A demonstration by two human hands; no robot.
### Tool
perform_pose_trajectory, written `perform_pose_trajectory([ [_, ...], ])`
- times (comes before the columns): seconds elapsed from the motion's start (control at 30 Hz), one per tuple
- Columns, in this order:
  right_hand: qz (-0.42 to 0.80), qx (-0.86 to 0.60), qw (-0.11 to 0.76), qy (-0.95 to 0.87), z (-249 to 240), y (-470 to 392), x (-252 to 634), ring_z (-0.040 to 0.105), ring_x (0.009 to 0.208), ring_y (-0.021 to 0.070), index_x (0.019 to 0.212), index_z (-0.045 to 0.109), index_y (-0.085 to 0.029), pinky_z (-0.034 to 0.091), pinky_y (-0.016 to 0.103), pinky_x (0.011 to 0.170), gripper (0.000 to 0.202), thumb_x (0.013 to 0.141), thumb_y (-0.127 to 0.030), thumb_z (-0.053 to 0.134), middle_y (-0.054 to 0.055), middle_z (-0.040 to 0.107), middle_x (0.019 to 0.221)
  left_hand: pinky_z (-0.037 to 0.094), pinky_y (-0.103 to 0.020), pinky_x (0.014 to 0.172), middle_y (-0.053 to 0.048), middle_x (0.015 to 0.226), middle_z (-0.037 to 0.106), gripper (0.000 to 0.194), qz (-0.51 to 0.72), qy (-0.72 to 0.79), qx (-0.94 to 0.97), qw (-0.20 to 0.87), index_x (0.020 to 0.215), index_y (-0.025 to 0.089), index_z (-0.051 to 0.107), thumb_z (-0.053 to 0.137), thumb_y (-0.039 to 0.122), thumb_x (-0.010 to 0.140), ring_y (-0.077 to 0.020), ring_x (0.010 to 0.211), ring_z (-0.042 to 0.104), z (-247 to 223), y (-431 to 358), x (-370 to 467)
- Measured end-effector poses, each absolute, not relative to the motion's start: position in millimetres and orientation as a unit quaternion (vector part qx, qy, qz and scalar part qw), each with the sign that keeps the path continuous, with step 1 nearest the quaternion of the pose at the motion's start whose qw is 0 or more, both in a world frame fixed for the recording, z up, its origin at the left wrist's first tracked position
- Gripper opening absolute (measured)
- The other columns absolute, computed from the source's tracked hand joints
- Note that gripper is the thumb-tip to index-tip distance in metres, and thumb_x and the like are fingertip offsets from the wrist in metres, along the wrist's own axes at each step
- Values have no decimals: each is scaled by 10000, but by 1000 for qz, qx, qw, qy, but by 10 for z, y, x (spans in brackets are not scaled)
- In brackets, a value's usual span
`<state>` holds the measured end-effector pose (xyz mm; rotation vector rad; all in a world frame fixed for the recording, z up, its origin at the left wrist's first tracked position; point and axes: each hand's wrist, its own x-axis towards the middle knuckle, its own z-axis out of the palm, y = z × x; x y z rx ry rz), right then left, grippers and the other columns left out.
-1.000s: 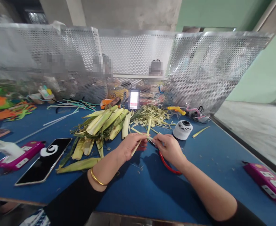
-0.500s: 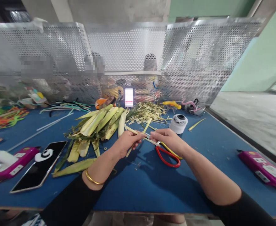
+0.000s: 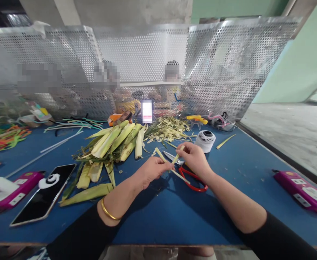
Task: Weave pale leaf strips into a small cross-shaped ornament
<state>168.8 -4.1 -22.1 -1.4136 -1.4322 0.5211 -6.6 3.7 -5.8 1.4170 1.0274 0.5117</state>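
Pale green husk strips (image 3: pixel 161 154) cross between my two hands above the blue table. My left hand (image 3: pixel 154 169) pinches them where they cross, with one strip end pointing up and another reaching down to the right. The upper end of a strip is between the fingers of my right hand (image 3: pixel 192 155). Scissors with red handles (image 3: pixel 195 186) lie open under and beside the strips, their blades partly showing. Behind my right hand stands a spool of white thread (image 3: pixel 205 141). A pile of corn husks (image 3: pixel 112 142) lies to the left of my hands.
Husk scraps (image 3: pixel 170 128) are heaped at the back. A phone (image 3: pixel 46 193) and a magenta case (image 3: pixel 17 189) lie at left, another magenta case (image 3: pixel 302 189) at right. A yellow tool (image 3: pixel 198 119) lies at the back. People sit behind a perforated metal screen (image 3: pixel 153 54).
My left hand has moved slightly right. My right hand has risen and now holds a strip end. The strips have turned, and more of the scissor blades shows.
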Motion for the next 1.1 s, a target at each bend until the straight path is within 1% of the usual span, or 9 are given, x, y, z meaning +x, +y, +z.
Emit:
perform_pose_trajectory([
  [0.1,5,-558,452,-696,-84,-149,1659,607,986,269,910,687,-205,361,498,978,164,810,-311,611,98,694,1010,155,-251,466,79,465,299,343,193,447,644,590,724,142,720,688,479,668,-69,453,225,-49,10,-69],
  [0.17,22,-503,392,-770,-26,-227,1594,634,891,212,814,693,-232,289,491,1048,146,861,-287,566,35,713,887,155,-254,476,77,462,291,350,186,451,663,567,698,148,713,677,495,674,-72,463,214,-56,-10,-60],
  [0.3,177,-510,385,-748,-59,-292,1471,585,629,144,629,607,-210,465,320,743,229,840,-285,560,-13,639,646,159,-257,498,69,467,316,345,194,453,688,534,598,142,645,658,478,677,-76,496,232,-88,-47,-22],
  [0.4,231,-570,440,-655,-122,-271,1447,503,519,122,592,534,-202,387,248,515,239,805,-307,560,-23,557,590,134,-264,498,75,471,266,408,210,450,687,530,547,151,572,641,531,679,-78,502,206,-95,-70,1],
  [0.63,121,-587,468,-649,-143,-249,1446,477,595,133,593,475,-203,334,251,569,217,793,-244,549,-16,530,595,133,-272,507,63,479,243,505,192,412,759,466,434,174,396,640,536,686,-79,513,221,-103,-91,18],
  [0.8,92,-537,462,-700,-126,-211,1512,536,668,153,624,515,-202,382,279,661,239,851,-276,514,8,582,655,175,-264,510,57,480,346,351,188,422,711,530,586,148,662,649,489,670,-89,510,274,-76,-56,-24],
  [0.9,52,-568,494,-656,-114,-131,1629,573,792,189,807,608,-195,409,316,725,170,834,-356,559,56,640,839,192,-256,500,59,480,365,367,220,436,656,576,752,132,740,652,478,666,-89,496,299,-66,-9,-52],
  [0.97,96,-614,528,-579,-113,-79,1695,564,746,187,911,612,-187,420,315,670,293,785,-452,610,55,624,829,193,-250,490,64,476,363,404,247,437,624,599,779,127,742,669,505,655,-82,483,297,-71,21,-62],
  [1.1,420,-561,490,-519,-139,-42,1701,436,466,102,703,567,-184,356,261,492,417,668,-586,672,-41,498,545,202,-241,474,48,482,418,461,244,433,611,616,775,117,734,655,560,677,-73,470,325,-90,39,-62],
])
